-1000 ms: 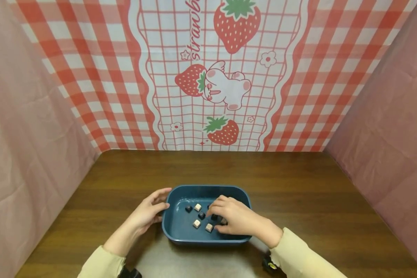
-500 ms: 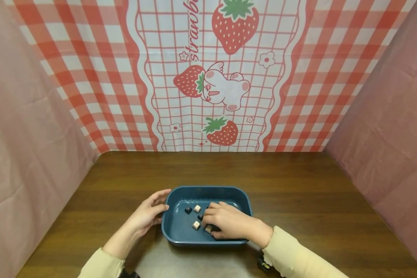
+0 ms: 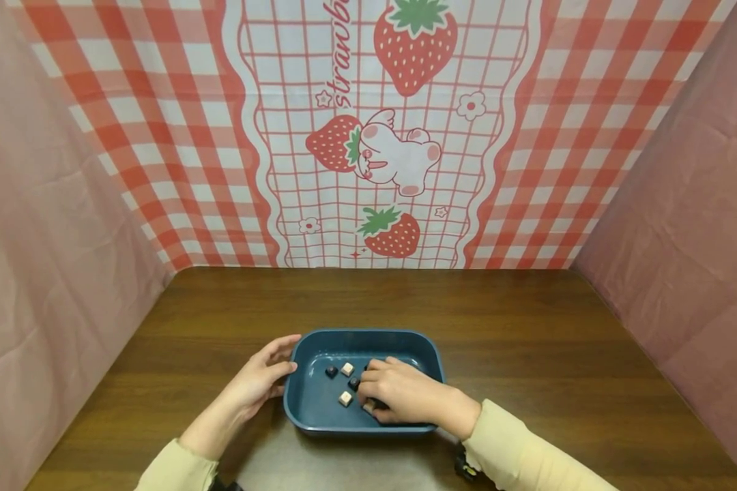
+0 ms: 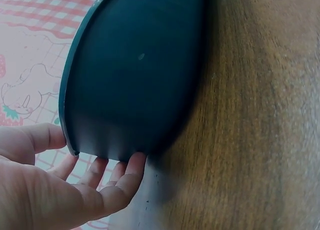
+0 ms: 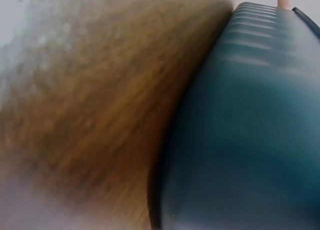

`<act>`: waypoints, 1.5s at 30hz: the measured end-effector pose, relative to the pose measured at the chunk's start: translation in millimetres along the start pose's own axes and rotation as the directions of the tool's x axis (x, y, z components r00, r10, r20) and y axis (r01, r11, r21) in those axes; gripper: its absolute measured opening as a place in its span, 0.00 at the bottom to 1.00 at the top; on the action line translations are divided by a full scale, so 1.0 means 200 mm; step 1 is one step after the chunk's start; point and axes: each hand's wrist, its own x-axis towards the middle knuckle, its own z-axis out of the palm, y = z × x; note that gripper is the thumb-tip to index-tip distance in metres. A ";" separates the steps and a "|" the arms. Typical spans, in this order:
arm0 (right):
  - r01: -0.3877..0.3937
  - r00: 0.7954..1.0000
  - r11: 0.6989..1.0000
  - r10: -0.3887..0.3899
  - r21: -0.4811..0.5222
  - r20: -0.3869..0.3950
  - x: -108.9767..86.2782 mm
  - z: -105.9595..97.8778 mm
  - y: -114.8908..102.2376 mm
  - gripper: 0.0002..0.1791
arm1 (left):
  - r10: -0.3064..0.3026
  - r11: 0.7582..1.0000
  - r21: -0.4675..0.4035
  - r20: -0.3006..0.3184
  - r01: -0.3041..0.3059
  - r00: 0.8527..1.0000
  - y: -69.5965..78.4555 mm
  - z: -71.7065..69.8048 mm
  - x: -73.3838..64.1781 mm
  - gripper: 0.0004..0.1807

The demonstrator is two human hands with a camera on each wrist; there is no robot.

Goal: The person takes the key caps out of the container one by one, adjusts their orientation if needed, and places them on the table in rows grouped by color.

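Observation:
In the head view a dark blue rectangular basin point(image 3: 307, 414) holds several small black and cream keycaps. My left hand point(image 3: 259, 376) is at its left end; in the left wrist view the left fingertips point(image 4: 136, 162) touch the end wall from outside, with the thumb by the rim. My right hand point(image 3: 405, 392) reaches into the basin, fingers bent down and thumb tucked under, pinching a beige keycap point(image 3: 369, 406) that is partly covered. Left of it lie two cream keycaps point(image 3: 345, 398) and two black keycaps point(image 3: 353, 383). The right hand hides the basin floor beneath it.
The basin stands on a brown wooden table point(image 3: 528, 341). A red checked strawberry cloth point(image 3: 516, 170) hangs behind, with plain pink cloths at both sides. The right wrist view shows only the basin's outer wall point(image 5: 240, 140), the tabletop and a bit of finger.
My right hand has moved left and lower within the basin, closing over the beige keycap beside its thumb. The left hand stays at the basin's left end.

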 end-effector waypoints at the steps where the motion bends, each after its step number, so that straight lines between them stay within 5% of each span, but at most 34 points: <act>1: 0.000 1.000 1.000 0.000 -0.001 -0.001 0.00 0.00 0.00 0.07 | 0.000 1.000 0.003 -0.002 0.000 1.000 0.00 0.00 0.00 0.29; 12: -0.044 0.996 0.999 0.044 0.001 -0.074 -0.03 -0.13 0.06 0.06 | -0.001 1.000 0.011 -0.043 0.002 0.999 0.02 0.02 -0.02 0.29; 25: -0.145 0.965 0.989 0.140 -0.006 -0.221 -0.18 -0.33 0.28 0.09 | 0.010 1.000 0.006 -0.066 -0.010 0.998 0.02 0.02 -0.03 0.35; 31: -0.213 0.934 0.977 0.203 0.000 -0.294 -0.24 -0.36 0.40 0.11 | 0.075 0.996 0.050 -0.029 -0.074 0.997 0.01 0.00 -0.04 0.39; 37: -0.284 0.896 0.959 0.274 0.025 -0.348 -0.30 -0.33 0.54 0.09 | 0.055 0.995 0.076 0.060 -0.060 0.997 0.01 -0.02 -0.06 0.43; 45: -0.446 0.832 0.893 0.440 0.065 -0.337 -0.37 -0.24 0.67 0.08 | 0.048 0.996 0.063 0.122 -0.056 0.991 -0.02 -0.03 -0.05 0.44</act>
